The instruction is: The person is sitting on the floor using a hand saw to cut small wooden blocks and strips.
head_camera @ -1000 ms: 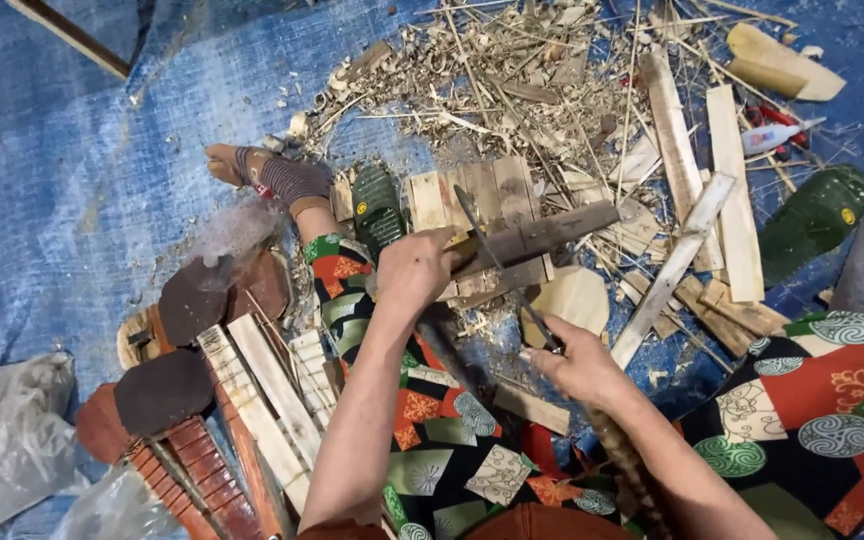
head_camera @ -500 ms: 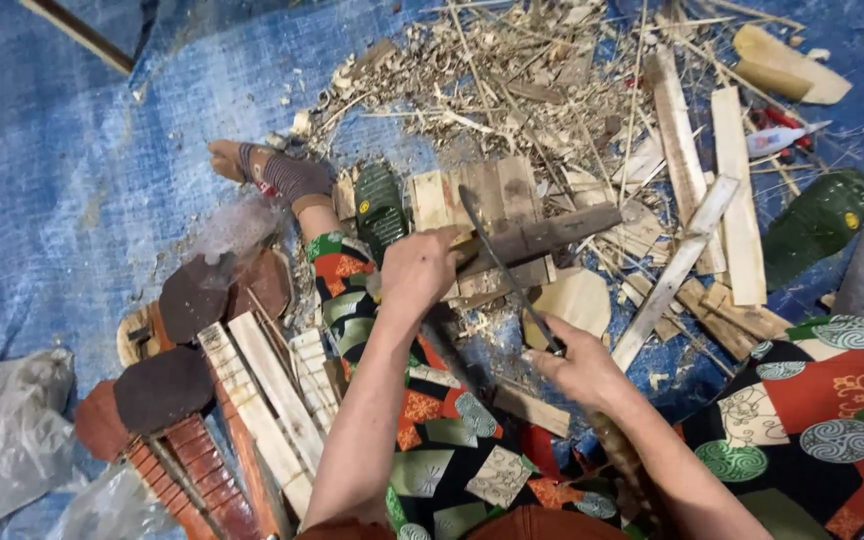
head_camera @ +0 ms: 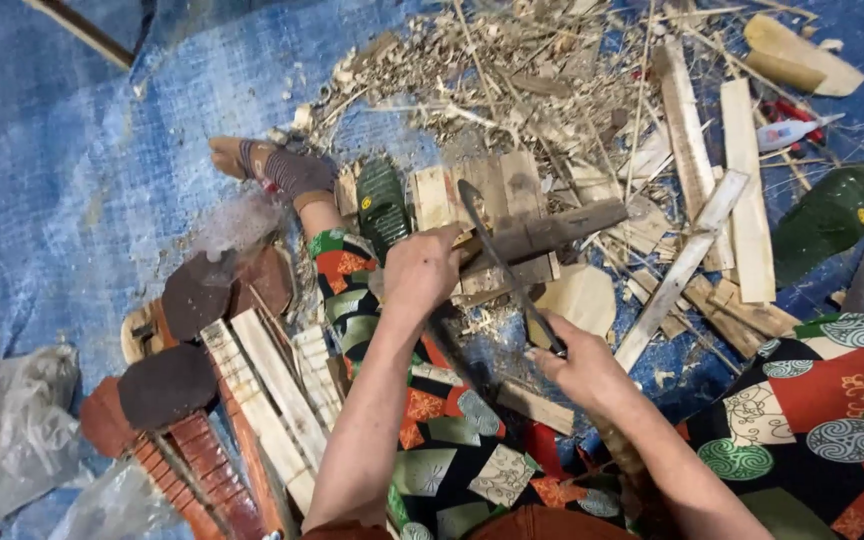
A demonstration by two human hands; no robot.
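Observation:
My left hand (head_camera: 420, 272) grips the near end of a dark, grey-brown wooden stick (head_camera: 562, 228) that lies across a small slatted wooden block (head_camera: 487, 195). My right hand (head_camera: 580, 362) is closed on the handle of a long curved knife (head_camera: 502, 258); its blade runs up and left against the stick. My patterned trouser legs (head_camera: 432, 440) frame the work, and my left foot in a dark sock (head_camera: 282, 170) stretches out over the blue tarp.
Wood shavings and splinters (head_camera: 512, 80) pile up behind the block. Pale wooden slats (head_camera: 747, 190) lie at the right, more slats (head_camera: 272, 390) at the left beside dark brown sandals (head_camera: 167, 385). Green sandals (head_camera: 827, 215) and clear plastic bags (head_camera: 12, 420) lie on the blue tarp (head_camera: 72, 150).
The knife in my right hand has shifted slightly along the stick. My left hand keeps its hold and the stick has barely moved.

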